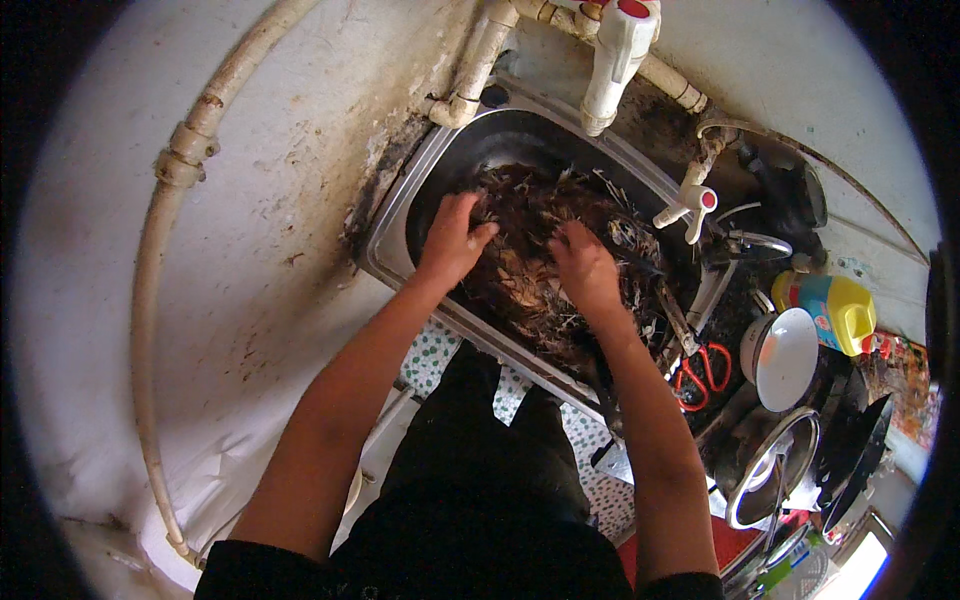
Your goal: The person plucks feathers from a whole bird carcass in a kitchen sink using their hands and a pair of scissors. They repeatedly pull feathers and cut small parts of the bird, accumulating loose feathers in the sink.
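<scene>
A stainless steel sink (390, 225) lies before me, its basin full of wet brown plumage. The mass looks like a feathered bird carcass (525, 292), with a paler patch in its middle and loose feathers around it. At its left side is my left hand (454, 240), thumb and fingers apart near the plumage. My right hand (589, 270) touches the feathers right of the pale patch; it is slightly blurred, and its fingertips are partly hidden. The bird's head and feet cannot be made out.
A white tap (619, 67) hangs over the sink's back edge, and a smaller tap (690, 208) is to its right. Red-handled scissors (705, 375), a white bowl (784, 360), a yellow bottle (832, 307) and a pot lid (772, 469) crowd the right. A pipe (154, 262) runs down the left wall.
</scene>
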`<control>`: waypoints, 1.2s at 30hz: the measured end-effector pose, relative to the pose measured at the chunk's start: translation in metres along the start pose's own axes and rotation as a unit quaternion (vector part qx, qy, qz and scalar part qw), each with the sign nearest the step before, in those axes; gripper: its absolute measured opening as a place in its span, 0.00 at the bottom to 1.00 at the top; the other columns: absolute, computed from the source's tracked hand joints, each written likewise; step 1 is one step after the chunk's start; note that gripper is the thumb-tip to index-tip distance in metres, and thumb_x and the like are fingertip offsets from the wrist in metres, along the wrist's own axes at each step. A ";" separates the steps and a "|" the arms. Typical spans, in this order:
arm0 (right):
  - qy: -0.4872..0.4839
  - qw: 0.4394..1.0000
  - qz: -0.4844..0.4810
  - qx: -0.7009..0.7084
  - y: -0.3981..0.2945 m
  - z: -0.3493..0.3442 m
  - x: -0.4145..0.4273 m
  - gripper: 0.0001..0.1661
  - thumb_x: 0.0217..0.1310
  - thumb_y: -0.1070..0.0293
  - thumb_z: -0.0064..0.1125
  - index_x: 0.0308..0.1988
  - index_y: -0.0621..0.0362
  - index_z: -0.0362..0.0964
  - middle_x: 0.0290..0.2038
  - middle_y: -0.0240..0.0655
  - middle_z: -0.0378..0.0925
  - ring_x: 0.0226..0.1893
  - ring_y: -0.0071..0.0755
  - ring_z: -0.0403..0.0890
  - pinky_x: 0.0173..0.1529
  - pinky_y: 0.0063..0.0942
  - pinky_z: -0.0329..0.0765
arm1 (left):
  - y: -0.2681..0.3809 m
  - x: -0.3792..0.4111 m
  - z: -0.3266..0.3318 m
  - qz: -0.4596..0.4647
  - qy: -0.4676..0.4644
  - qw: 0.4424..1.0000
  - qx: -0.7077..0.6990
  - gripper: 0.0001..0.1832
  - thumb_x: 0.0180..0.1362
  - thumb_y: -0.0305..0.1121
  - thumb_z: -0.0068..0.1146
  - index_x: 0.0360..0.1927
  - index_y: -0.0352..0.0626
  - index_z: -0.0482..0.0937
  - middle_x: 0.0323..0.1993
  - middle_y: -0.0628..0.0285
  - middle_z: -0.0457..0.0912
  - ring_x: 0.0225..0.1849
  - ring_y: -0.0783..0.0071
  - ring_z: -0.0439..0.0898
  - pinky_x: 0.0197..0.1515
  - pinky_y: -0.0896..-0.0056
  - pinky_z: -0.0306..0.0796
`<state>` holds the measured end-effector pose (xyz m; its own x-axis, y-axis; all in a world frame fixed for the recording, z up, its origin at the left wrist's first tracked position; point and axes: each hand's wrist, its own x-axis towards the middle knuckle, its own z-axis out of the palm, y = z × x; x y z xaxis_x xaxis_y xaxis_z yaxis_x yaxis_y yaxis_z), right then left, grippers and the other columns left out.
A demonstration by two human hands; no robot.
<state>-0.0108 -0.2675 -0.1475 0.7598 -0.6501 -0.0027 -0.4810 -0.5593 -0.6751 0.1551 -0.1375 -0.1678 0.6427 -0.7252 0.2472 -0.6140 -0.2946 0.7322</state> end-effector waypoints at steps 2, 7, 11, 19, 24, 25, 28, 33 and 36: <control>-0.017 1.000 0.006 -0.013 -0.021 0.008 0.006 0.21 0.56 0.60 0.61 0.46 0.58 0.65 0.46 0.51 0.75 0.45 0.57 0.78 0.46 0.47 0.76 | 0.005 0.021 -0.002 0.069 -0.112 0.991 0.003 0.11 0.51 0.30 0.63 0.35 0.38 0.75 0.38 0.48 0.77 0.41 0.45 0.76 0.41 0.52 0.69; -0.049 0.994 -0.018 -0.093 -0.036 0.023 0.011 0.26 0.49 0.60 0.65 0.45 0.56 0.63 0.46 0.46 0.72 0.46 0.53 0.77 0.44 0.45 0.78 | 0.004 0.013 0.001 -0.090 -0.198 0.971 -0.097 0.11 0.53 0.31 0.62 0.34 0.36 0.74 0.34 0.51 0.75 0.38 0.54 0.78 0.40 0.56 0.70; -0.035 0.987 -0.067 -0.142 -0.035 0.043 0.021 0.18 0.49 0.61 0.63 0.39 0.55 0.69 0.40 0.41 0.76 0.42 0.48 0.80 0.41 0.42 0.80 | 0.022 -0.001 -0.016 -0.160 -0.179 0.952 -0.190 0.12 0.60 0.36 0.57 0.36 0.36 0.74 0.32 0.59 0.75 0.37 0.71 0.76 0.39 0.66 0.69; -0.133 0.980 -0.121 -0.089 -0.022 0.029 0.024 0.14 0.55 0.56 0.58 0.31 0.55 0.73 0.31 0.43 0.80 0.35 0.49 0.82 0.38 0.45 0.78 | 0.036 0.013 -0.025 -0.417 -0.083 0.815 -0.395 0.15 0.64 0.46 0.51 0.46 0.49 0.74 0.46 0.70 0.73 0.42 0.78 0.72 0.40 0.73 0.67; -0.072 0.991 -0.102 -0.049 -0.028 0.021 0.008 0.13 0.55 0.60 0.59 0.27 0.58 0.70 0.25 0.45 0.77 0.29 0.54 0.79 0.32 0.45 0.75 | 0.018 0.015 -0.005 -0.306 -0.148 0.910 -0.238 0.17 0.56 0.28 0.61 0.48 0.42 0.71 0.48 0.57 0.69 0.46 0.63 0.73 0.48 0.62 0.68; -0.069 0.992 -0.090 -0.052 -0.028 0.022 0.007 0.14 0.55 0.59 0.59 0.26 0.57 0.70 0.25 0.45 0.77 0.29 0.54 0.79 0.32 0.45 0.75 | 0.010 0.012 0.002 -0.248 -0.135 0.937 -0.208 0.17 0.56 0.27 0.61 0.48 0.42 0.71 0.47 0.57 0.69 0.46 0.62 0.73 0.49 0.62 0.68; -0.067 0.993 -0.069 -0.074 -0.032 0.022 0.004 0.14 0.55 0.58 0.59 0.25 0.56 0.71 0.24 0.44 0.78 0.28 0.54 0.80 0.32 0.45 0.75 | -0.008 0.005 0.018 -0.208 -0.111 0.950 -0.205 0.16 0.53 0.23 0.61 0.45 0.42 0.72 0.44 0.57 0.70 0.46 0.59 0.72 0.49 0.63 0.67; -0.058 0.992 -0.035 -0.104 -0.047 0.019 -0.001 0.14 0.55 0.59 0.60 0.24 0.55 0.71 0.24 0.43 0.78 0.27 0.52 0.80 0.31 0.44 0.76 | -0.016 0.001 0.033 -0.108 -0.065 0.979 -0.159 0.13 0.51 0.20 0.59 0.40 0.40 0.72 0.40 0.55 0.70 0.45 0.54 0.72 0.48 0.62 0.67; -0.061 0.992 -0.054 -0.101 -0.058 -0.003 -0.009 0.14 0.54 0.60 0.61 0.23 0.55 0.71 0.24 0.43 0.78 0.27 0.51 0.80 0.31 0.43 0.77 | -0.033 -0.002 0.044 -0.058 -0.023 0.992 -0.106 0.10 0.53 0.20 0.58 0.38 0.40 0.72 0.39 0.54 0.70 0.43 0.53 0.71 0.48 0.62 0.66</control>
<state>0.0090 -0.2312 -0.1064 0.8529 -0.5209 -0.0358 -0.4624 -0.7217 -0.5152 0.1540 -0.1534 -0.2202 0.6797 -0.7223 0.1277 -0.4237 -0.2446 0.8721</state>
